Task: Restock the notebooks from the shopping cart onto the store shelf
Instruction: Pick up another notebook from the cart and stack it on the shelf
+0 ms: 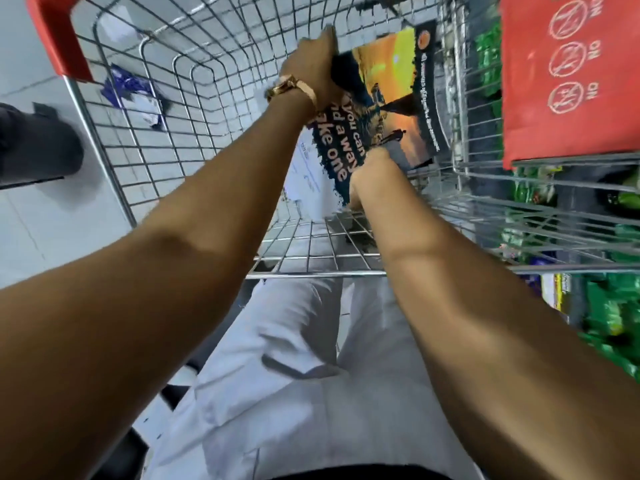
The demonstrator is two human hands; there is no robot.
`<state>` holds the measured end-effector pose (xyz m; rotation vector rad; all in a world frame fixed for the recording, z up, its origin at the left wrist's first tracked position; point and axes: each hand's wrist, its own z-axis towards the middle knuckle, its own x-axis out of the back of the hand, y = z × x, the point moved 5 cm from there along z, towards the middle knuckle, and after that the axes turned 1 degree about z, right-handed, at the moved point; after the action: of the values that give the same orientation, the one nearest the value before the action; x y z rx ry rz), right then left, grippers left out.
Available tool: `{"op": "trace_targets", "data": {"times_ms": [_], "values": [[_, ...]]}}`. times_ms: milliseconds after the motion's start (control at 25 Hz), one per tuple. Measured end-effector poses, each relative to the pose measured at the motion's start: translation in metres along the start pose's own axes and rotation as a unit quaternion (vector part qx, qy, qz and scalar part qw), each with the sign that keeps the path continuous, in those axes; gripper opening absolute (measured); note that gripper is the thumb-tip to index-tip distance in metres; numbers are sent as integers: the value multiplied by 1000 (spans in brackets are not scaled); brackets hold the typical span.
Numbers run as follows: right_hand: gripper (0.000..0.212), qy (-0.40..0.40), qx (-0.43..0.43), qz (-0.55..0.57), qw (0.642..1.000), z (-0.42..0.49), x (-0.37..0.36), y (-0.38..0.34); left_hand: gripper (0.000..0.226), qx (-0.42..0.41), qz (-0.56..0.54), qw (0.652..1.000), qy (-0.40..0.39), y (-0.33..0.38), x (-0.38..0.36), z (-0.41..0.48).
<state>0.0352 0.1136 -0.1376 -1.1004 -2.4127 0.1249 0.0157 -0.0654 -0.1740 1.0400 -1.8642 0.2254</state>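
A notebook [391,98] with a sunset cover and large pale lettering lies tilted inside the wire shopping cart [194,109], near its right side. My left hand [313,69], with a gold watch on the wrist, grips the notebook's far left edge. My right hand [372,176] holds its near corner. More white-covered notebooks or paper [304,171] lie under it, partly hidden by my arms.
The cart's red handle [57,36] is at the upper left. A red panel [568,77] with round white symbols hangs on a wire rack at the right, with green packets [609,313] below. A dark shoe [38,147] stands on the tiled floor at the left.
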Motion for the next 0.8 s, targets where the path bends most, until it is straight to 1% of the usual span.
{"op": "trace_targets", "data": {"times_ms": [40,80,120,160,200,280,320,360,400,480,560,600,720,800], "values": [[9,60,-14,76,995,5,7,-4,61,9,-35,999,22,2,15,-8],[23,124,-6,124,985,9,17,-6,58,17,-81,995,47,4,29,-18],[31,125,8,150,981,-5,30,-17,54,19,-129,989,75,8,42,-30],[33,154,32,160,974,-9,40,-24,53,25,-173,979,102,9,53,-41],[35,170,37,185,967,-24,53,-30,54,24,-213,968,128,16,62,-56],[38,216,103,191,952,-50,87,-37,62,1,-263,948,180,36,81,-89],[40,245,153,190,938,-70,105,-40,68,-14,-286,937,202,47,92,-107],[42,261,200,192,925,-89,124,-37,69,-38,-319,922,216,58,104,-126],[42,278,240,196,909,-105,139,-36,66,-68,-357,904,223,66,117,-143],[43,297,339,206,869,-145,168,-32,55,-142,-426,863,232,83,149,-172],[40,295,453,261,800,-187,196,-31,50,-201,-452,832,252,102,185,-200],[38,300,492,283,767,-207,212,-30,49,-223,-467,818,251,114,201,-213],[39,313,569,322,689,-254,269,-29,45,-309,-500,776,227,165,243,-253],[40,342,597,343,639,-286,313,-22,43,-382,-499,750,206,207,262,-283]]}}
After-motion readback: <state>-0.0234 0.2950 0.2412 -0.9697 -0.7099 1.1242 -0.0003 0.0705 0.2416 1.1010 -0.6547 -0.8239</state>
